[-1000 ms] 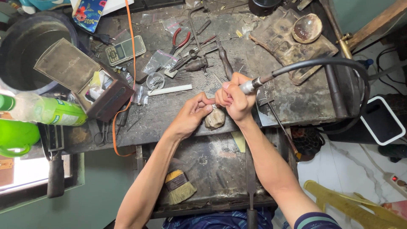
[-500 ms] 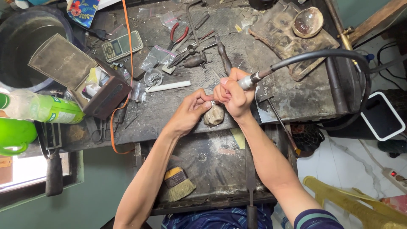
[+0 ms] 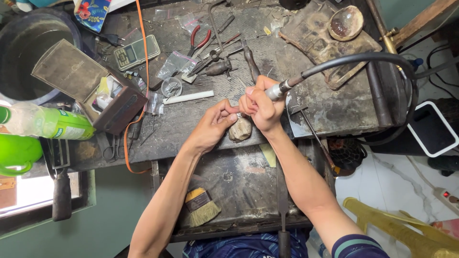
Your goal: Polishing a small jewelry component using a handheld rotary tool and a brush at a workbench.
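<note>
At the workbench's (image 3: pixel 334 119) front edge, the right hand (image 3: pixel 262 107) is closed around one rotary handpiece (image 3: pixel 277 90) on a black flexible shaft (image 3: pixel 363 59). Touching it, the left hand (image 3: pixel 213 128) pinches one small piece, too small to identify, above a worn wooden peg (image 3: pixel 240 129). Farther left lie one white stick (image 3: pixel 188 97), one open box (image 3: pixel 91 86) and one green bottle (image 3: pixel 45 123); one brush (image 3: pixel 201 206) sits on the lower tray.
</note>
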